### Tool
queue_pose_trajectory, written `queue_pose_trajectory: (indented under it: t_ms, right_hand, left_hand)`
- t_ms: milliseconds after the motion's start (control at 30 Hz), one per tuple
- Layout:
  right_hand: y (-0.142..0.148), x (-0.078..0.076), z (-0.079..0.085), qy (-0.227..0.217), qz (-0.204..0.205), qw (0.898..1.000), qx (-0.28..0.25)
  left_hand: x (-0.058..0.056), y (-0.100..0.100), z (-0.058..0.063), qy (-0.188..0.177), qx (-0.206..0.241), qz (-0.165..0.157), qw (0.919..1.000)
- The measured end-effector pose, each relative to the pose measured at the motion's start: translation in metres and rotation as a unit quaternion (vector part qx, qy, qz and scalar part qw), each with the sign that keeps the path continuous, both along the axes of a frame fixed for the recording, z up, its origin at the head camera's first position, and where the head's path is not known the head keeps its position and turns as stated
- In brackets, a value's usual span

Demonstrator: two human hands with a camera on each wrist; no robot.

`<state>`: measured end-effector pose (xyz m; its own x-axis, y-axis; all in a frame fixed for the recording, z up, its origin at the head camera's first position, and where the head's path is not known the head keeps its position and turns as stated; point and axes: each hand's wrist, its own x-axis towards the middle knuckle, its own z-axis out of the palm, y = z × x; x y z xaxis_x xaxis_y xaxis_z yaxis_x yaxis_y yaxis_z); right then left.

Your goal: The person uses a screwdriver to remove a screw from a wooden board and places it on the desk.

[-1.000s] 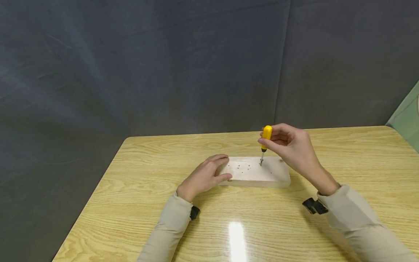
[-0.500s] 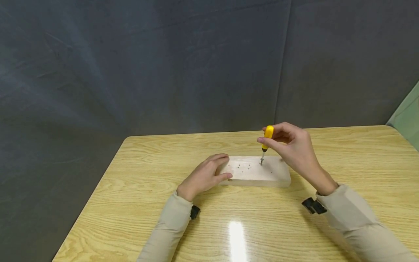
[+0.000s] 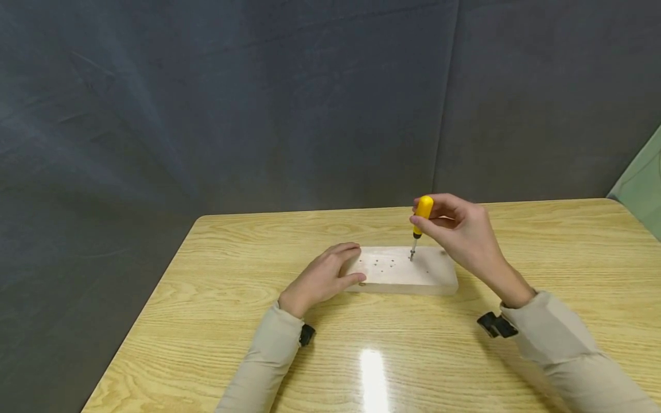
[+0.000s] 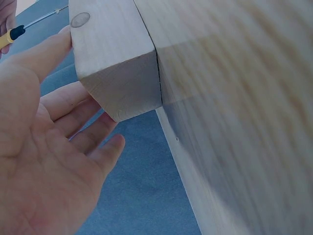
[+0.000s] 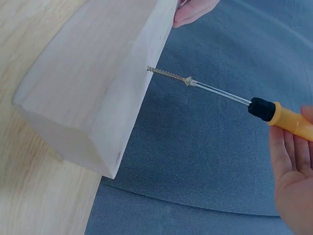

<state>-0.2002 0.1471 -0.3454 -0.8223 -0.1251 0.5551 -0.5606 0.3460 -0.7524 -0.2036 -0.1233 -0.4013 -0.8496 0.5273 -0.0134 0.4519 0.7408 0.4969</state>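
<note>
A pale wooden block [image 3: 428,278] with several small dark holes in its top lies flat on the table. Around its left end my left hand [image 3: 320,279] holds it, thumb at the near side and fingers at the far side. My right hand [image 3: 467,229] pinches the yellow handle of a screwdriver [image 3: 423,209] between thumb and fingers. The shaft points down and is slightly tilted. In the right wrist view a screw [image 5: 168,74] sits in line with the screwdriver's tip, its head against the tip and its point at the block's holed face.
The wood-grain table [image 3: 232,275] stretches out on all sides of the block. Behind it hangs a dark grey-blue cloth [image 3: 310,115]. At the far right edge a pale green surface [image 3: 642,183] shows. Both wrists carry black camera mounts [image 3: 497,325].
The screwdriver's handle leans very slightly further right than a second ago, and the right thumb has shifted a little on it. The left hand and the block keep their places.
</note>
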Motion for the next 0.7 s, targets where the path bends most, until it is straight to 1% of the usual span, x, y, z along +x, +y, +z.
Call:
queue_pose_trajectory:
  t_ms: [100, 333, 467, 700]
  right_hand:
    - [-0.0013, 0.0002, 0.0002, -0.006, 0.002, 1.000, 0.001]
    - [-0.0030, 0.0023, -0.0009, -0.011, -0.009, 1.000, 0.008]
    - [-0.0025, 0.0026, -0.0013, -0.016, -0.007, 1.000, -0.001]
    - [-0.0030, 0.0014, -0.0016, 0.011, -0.021, 1.000, -0.004]
  left_hand:
    - [0.0000, 0.0000, -0.0001, 0.002, -0.002, 0.001, 1.0000]
    - [0.0008, 0.0005, 0.0005, 0.006, -0.002, -0.003, 1.0000]
    - [-0.0001, 0.0004, -0.0002, 0.006, 0.000, -0.001, 1.0000]
    - [-0.0014, 0.0005, -0.0009, 0.013, -0.003, -0.002, 0.9999]
